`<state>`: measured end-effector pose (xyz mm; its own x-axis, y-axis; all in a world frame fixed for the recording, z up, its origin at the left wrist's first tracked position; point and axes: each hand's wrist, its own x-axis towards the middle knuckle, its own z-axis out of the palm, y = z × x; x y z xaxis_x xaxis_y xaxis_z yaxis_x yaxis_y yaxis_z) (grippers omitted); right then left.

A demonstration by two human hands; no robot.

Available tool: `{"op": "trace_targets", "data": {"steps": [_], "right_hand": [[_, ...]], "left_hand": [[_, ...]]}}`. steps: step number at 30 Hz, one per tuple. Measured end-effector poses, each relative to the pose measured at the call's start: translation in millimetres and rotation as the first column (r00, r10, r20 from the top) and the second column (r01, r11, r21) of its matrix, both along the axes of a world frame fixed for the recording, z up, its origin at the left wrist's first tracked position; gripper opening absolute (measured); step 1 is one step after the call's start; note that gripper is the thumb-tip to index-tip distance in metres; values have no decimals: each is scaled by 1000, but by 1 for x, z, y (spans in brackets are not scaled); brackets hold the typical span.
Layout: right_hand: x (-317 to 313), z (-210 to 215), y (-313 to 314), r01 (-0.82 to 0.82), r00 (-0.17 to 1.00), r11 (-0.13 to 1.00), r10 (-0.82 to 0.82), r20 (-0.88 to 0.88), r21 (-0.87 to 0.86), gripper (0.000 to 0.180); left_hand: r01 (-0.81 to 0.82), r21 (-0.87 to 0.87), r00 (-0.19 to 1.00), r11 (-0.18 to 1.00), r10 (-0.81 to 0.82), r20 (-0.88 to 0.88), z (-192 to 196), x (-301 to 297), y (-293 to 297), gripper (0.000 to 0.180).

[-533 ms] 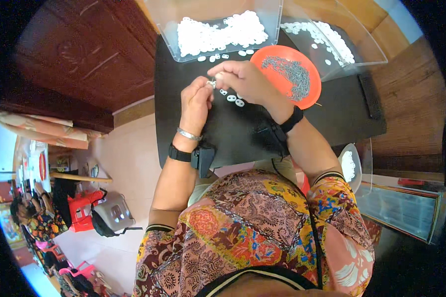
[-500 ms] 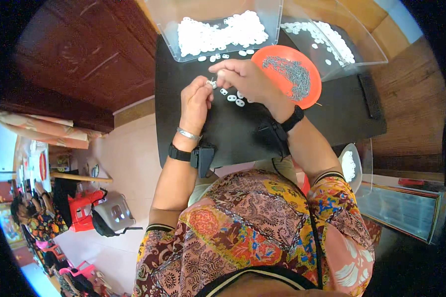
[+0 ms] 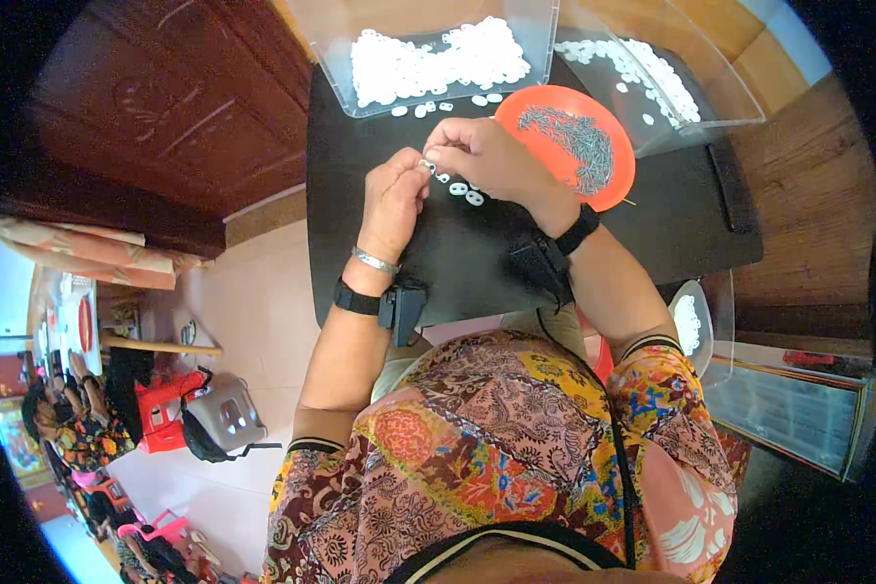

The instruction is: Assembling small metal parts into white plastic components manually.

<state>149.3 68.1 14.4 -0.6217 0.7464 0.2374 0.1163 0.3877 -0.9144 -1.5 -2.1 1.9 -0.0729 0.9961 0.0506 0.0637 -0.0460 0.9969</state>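
My left hand pinches a small white plastic piece between thumb and fingers, above the dark table. My right hand is closed, its thumb and forefinger brought to that same piece; whatever lies between its tips is hidden. Just below the fingers, several loose white oval pieces with two holes lie on the table, partly covered by my right hand. Next to my right wrist stands an orange-red plate with a heap of thin grey metal screws or nails.
A clear plastic bin full of white pieces stands at the far edge. Another clear bin at far right holds more pieces. A dark bar lies along the table's right side. A container with white pieces sits lower right.
My right hand has come down and its spread fingers have closed at the piece in my left hand. A thin pin that stuck up from the piece is now covered by fingers.
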Motion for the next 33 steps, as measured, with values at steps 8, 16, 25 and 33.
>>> {"op": "trace_targets", "data": {"steps": [8, 16, 25, 33], "right_hand": [[0, 2, -4, 75, 992, 981, -92, 88, 177, 19], [4, -4, 3, 188, 956, 879, -265, 122, 438, 15], [1, -18, -1, 62, 844, 665, -433, 317, 744, 15], [-15, -34, 5, -110, 884, 647, -284, 372, 755, 22]], "left_hand": [[2, 37, 1000, 999, -2, 0, -2, 1, -1, 20], [-265, 114, 949, 957, 239, 206, 1, -17, 7, 17], [-353, 65, 872, 933, 303, 383, 0, -21, 7, 16], [-346, 94, 866, 933, 280, 415, -5, -20, 9, 17]]}}
